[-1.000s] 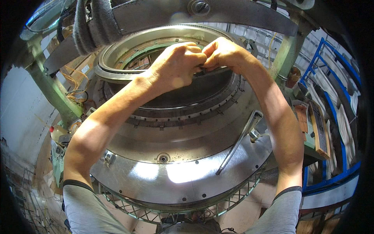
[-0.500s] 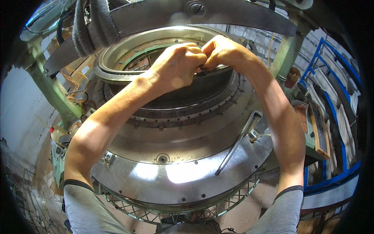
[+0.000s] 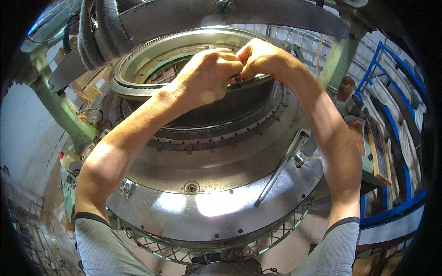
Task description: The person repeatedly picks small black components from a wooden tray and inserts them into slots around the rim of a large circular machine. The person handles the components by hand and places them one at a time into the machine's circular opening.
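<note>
Only view shifted slightly; my left hand (image 3: 207, 73), right hand (image 3: 263, 60) pressed together over ring's (image 3: 138, 92) near side, likely bracing; can't tell what's pinched.

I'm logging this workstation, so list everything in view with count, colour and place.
Ring: one, silver, upper centre
Base: one, grey metal, centre, below ring
Beam: one, dark grey, across top
Cloth strips: two visible, grey, beam's left part
Posts: two, green, left and right
Bar: one, silver, on base's right side
Bottle: one, pale yellow, red cap, far left
Cords: several, orange, upper left
Rack: one, blue, right
Panel: one, dark, wood-edged, right
Sleeves: two, grey, lower corners
Left hand: one, bare, at ring's near rim
Right hand: one, bare, beside left
</note>
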Motion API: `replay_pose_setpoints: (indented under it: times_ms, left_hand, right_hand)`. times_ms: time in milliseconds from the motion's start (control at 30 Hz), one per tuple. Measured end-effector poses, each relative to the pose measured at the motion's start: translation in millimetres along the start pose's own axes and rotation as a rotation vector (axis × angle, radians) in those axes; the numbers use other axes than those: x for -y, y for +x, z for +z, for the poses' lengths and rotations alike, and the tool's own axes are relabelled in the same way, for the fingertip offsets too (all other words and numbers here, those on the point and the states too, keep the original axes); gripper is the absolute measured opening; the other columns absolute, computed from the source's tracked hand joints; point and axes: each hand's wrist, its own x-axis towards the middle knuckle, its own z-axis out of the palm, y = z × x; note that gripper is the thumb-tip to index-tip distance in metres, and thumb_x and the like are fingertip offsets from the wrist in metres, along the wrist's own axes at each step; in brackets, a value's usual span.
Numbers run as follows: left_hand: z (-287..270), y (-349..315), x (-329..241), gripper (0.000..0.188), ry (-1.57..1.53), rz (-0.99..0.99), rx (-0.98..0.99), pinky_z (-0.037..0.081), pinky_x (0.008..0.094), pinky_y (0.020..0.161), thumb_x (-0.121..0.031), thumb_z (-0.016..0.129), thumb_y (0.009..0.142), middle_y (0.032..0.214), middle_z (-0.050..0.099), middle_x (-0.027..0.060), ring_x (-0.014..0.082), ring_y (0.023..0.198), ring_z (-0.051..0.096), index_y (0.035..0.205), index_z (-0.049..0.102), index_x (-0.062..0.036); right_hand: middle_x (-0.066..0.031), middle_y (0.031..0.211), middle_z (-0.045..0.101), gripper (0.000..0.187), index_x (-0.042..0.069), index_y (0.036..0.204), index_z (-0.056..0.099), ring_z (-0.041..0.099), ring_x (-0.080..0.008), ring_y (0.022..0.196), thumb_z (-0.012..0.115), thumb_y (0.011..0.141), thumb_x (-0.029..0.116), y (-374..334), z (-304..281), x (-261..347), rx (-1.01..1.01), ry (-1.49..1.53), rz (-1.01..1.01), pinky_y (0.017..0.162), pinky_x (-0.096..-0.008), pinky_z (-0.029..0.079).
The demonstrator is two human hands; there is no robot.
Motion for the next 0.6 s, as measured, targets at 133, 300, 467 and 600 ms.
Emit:
replay_pose_setpoints:
  times_ms: [133, 300, 467, 600]
  left_hand:
    - [-0.5, 1.5, -1.5, 0.014, 0.001, -0.016, 0.011, 0.057, 0.0420, 0.078, 0.008, 0.072, 0.074, 0.082, 0.066, 0.0139, 0.0328, 0.085, 0.067, 0.086, 0.068, 0.0026]
    - [-0.3, 1.4, -3.5, 0.014, 0.003, -0.017, -0.006, 0.056, 0.0429, 0.078, 0.008, 0.073, 0.074, 0.083, 0.067, 0.0152, 0.0346, 0.086, 0.067, 0.085, 0.069, 0.0021]
    - [2.8, 3.5, -1.1, 0.015, -0.021, -0.008, 0.009, 0.056, 0.0438, 0.076, 0.008, 0.074, 0.074, 0.081, 0.065, 0.0157, 0.0350, 0.082, 0.067, 0.087, 0.069, 0.0021]
    - [2.6, 4.7, -1.8, 0.014, -0.014, -0.038, 0.031, 0.055, 0.0445, 0.073, 0.008, 0.073, 0.075, 0.081, 0.063, 0.0159, 0.0349, 0.080, 0.066, 0.086, 0.068, 0.0013]
  right_hand:
    - [-0.0067, 0.082, 0.076, 0.025, -0.003, 0.095, 0.081, 0.070, -0.0134, 0.077, 0.078, 0.070, -0.002, 0.0, 0.4, 1.0, -0.010, -0.025, 0.006, 0.076, -0.0288, 0.057]
    - [-0.0073, 0.082, 0.076, 0.025, -0.003, 0.095, 0.081, 0.071, -0.0133, 0.076, 0.077, 0.070, -0.003, -0.9, -1.1, 2.5, 0.020, 0.047, 0.003, 0.075, -0.0278, 0.058]
    - [-0.0081, 0.084, 0.077, 0.023, -0.004, 0.095, 0.080, 0.072, -0.0131, 0.076, 0.078, 0.071, -0.003, -3.1, -2.2, 2.8, 0.016, 0.041, 0.011, 0.075, -0.0275, 0.060]
    - [-0.0084, 0.085, 0.077, 0.021, -0.003, 0.095, 0.080, 0.073, -0.0134, 0.077, 0.079, 0.074, -0.002, -3.1, -1.9, 2.5, 0.012, 0.028, 0.017, 0.077, -0.0276, 0.061]
